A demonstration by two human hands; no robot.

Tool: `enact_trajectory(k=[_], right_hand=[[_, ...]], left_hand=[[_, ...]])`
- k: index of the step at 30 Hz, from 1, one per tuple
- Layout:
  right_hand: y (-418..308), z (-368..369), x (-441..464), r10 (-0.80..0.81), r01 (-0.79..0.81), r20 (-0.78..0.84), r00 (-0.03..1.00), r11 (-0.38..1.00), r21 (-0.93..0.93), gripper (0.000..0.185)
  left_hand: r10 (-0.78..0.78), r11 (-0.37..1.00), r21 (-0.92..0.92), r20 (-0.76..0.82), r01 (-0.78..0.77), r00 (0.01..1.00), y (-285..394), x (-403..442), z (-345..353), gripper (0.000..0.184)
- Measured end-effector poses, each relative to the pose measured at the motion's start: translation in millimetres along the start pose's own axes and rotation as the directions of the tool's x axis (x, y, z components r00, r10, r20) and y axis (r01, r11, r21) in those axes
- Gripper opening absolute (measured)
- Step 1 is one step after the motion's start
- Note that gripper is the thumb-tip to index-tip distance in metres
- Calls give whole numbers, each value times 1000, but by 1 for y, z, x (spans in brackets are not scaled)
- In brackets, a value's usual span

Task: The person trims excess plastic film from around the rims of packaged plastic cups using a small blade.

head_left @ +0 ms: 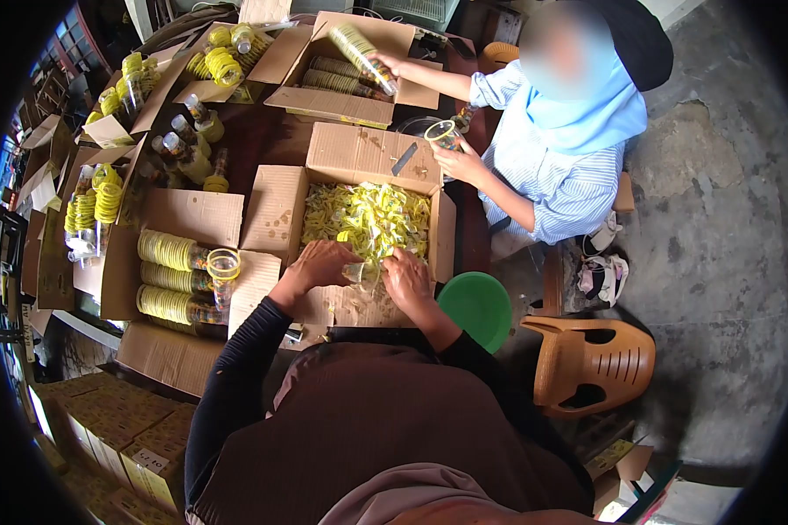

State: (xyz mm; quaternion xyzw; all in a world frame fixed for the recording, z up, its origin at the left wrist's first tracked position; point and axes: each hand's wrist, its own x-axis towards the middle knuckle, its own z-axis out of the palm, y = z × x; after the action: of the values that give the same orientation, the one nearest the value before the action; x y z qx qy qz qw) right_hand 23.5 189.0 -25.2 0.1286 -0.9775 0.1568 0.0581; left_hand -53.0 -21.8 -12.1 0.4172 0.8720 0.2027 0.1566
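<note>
My left hand (324,265) is closed round a small clear plastic cup (355,273), tilted, at the near side of an open cardboard box. Close on its right, my right hand (409,278) has its fingers curled over the near edge of the packets; what they grip is partly hidden. Inside the box lies a heap of small yellow-and-clear packets (368,214). The near flap (350,306) of this box spreads out beneath both hands.
Opposite me, a person (547,149) holds a stack of yellow-rimmed cups (359,54) and a single cup (444,134). Cup stacks fill a box (173,267) on the left. A green basin (474,311) and an orange plastic chair (594,363) are at my right.
</note>
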Motion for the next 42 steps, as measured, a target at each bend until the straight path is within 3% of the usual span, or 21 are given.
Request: enact_trajectory(k=[5,8,11,13,14,15,17,19,23,25,29,31,33,35,37,39,41,42], right_hand=[[-2,4,5,43,-42,64,997,999,-19,9],[-2,11,6,-11,9,-50,999,999,-38,10],[2,22,9,33,-27,74,997,996,-81,9],[6,30,10,-51,50,-107,993,999,-12,10],[15,30,17,15,-14,36,999,1000,-18,12],[16,13,17,35,-35,9,999,997,74,10],[36,-9,13,181,-225,136,974,841,491,2],[65,-19,-1,235,-393,319,918,445,805,12],[74,-41,-28,278,-457,369,887,414,787,18],[70,-39,-37,319,-401,279,906,430,809,18],[46,-41,-39,371,-381,223,901,435,816,15],[41,-28,-41,343,-310,177,922,384,870,13],[36,-19,-41,337,-290,169,926,350,891,11],[31,-12,-41,327,-233,122,937,323,917,11],[24,-15,-40,335,-232,77,939,452,861,11],[15,-25,-39,327,-189,19,945,496,847,11],[7,-33,-38,317,-146,-40,948,541,829,11],[5,-34,-38,318,-128,-75,945,572,810,11]], left_hand=[[7,1000,21,3,-7,1000,0,2,-1,51],[9,999,39,3,-9,1000,-1,3,0,51],[34,998,60,6,-35,999,0,5,5,51],[65,995,75,6,-66,998,1,3,6,52],[22,999,34,8,-22,1000,0,3,5,53],[-23,1000,-6,12,23,1000,-1,1,4,54],[-21,999,-25,-31,20,999,-9,-7,7,52],[-21,999,-45,-79,17,997,-16,-16,9,51],[-126,967,-236,-110,97,986,-25,-31,23,57],[-101,738,-669,-234,-85,967,-36,-31,40,60],[-105,597,-789,-254,-143,962,-24,-34,45,62],[-187,376,-923,-164,-84,968,-18,-35,56,65],[-153,407,-907,-185,-109,971,-15,-31,68,68],[-141,249,-947,-242,-203,960,-8,-29,75,70],[-123,252,-945,-245,-208,962,-5,-30,76,69],[-123,25,-991,-137,-135,983,0,-34,74,67],[-166,8,-991,-136,-137,977,12,-36,69,64],[-165,-69,-986,-138,-151,977,14,-36,68,65]])
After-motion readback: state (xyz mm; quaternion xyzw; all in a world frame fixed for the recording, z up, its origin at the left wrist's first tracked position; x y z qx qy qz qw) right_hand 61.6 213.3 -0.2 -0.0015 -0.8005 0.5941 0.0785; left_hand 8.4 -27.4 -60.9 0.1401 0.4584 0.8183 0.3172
